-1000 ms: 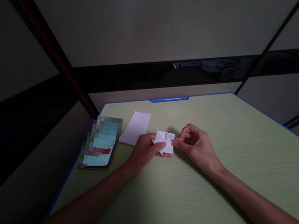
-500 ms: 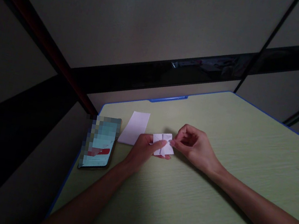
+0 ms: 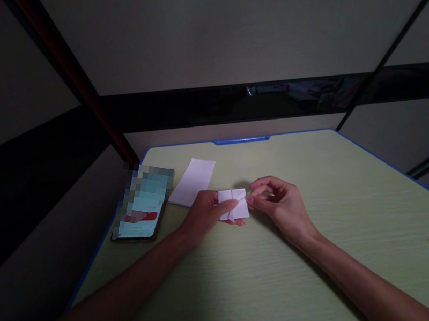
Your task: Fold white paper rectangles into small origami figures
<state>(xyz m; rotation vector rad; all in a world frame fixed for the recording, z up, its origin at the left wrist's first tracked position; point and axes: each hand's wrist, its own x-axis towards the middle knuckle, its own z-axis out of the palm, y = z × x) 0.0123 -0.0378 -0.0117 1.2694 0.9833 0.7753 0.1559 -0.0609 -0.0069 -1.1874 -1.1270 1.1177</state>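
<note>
A small square of white folded paper (image 3: 237, 212), with creases and flaps meeting near its middle, is held just above the table. My left hand (image 3: 205, 209) grips it, thumb pressed on top and fingers underneath. On its right side, my right hand (image 3: 279, 203) pinches thumb and index finger at the tip of a flap on the upper right edge. The other fingers of that hand are curled loosely.
White paper sheets (image 3: 193, 181) lie behind my left hand. A phone (image 3: 146, 206) with a lit, partly blurred screen rests at the table's left edge. The pale green table (image 3: 334, 201) has a blue rim and stands against a cabinet front (image 3: 218, 36).
My right fingers have shifted slightly, and its index finger is now more extended. The flap on the paper's right side lies differently, its tip drawn outward toward the right.
</note>
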